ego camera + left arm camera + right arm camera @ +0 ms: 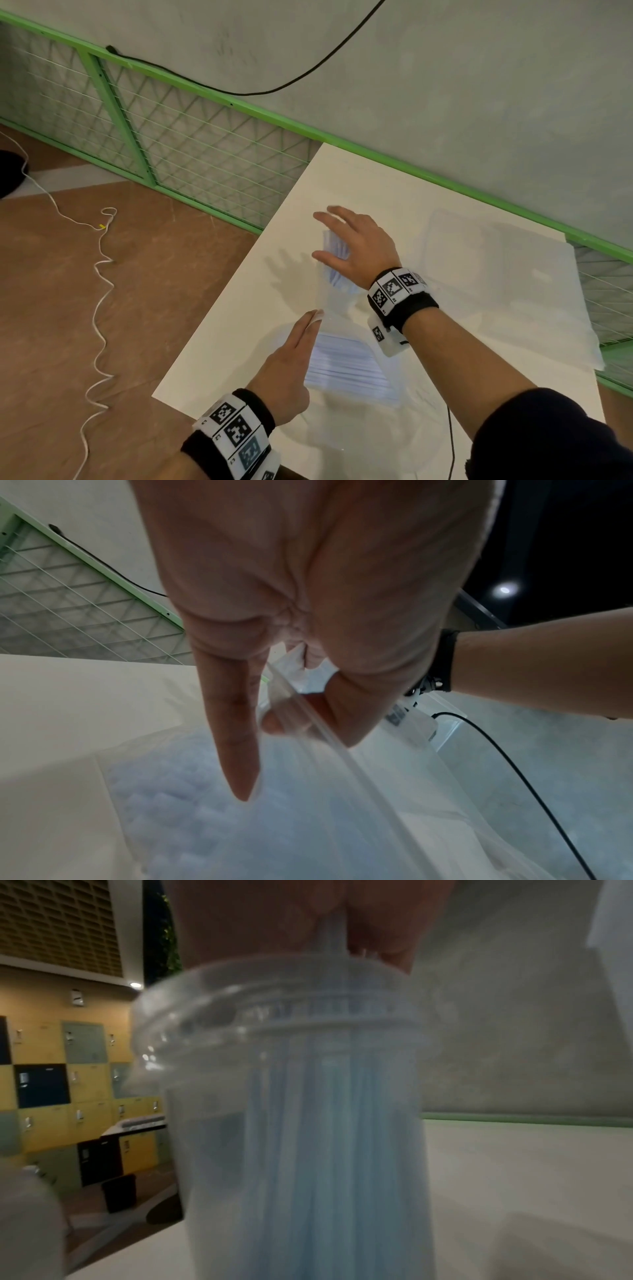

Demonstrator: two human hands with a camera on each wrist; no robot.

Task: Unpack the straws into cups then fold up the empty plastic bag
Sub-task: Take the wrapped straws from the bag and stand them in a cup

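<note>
A clear plastic bag (346, 366) of white straws lies on the white table (239, 342). My left hand (313, 317) is at the bag's left side; in the left wrist view its thumb and a finger pinch the bag's (308, 804) clear rim strip, with another finger straight. A clear plastic cup (301, 1123) stands farther back with pale blue-white straws (335, 245) upright in it. My right hand (342, 233) hovers flat over the straws' (329, 1137) tops, fingers spread, palm touching them. The cup's base is hidden.
White plastic sheeting (496, 274) covers the table's right side. A second clear cup (27, 1218) shows blurred at the lower left of the right wrist view. A black cable (450, 442) crosses the near edge. A green mesh fence (205, 144) and a wall stand behind the table.
</note>
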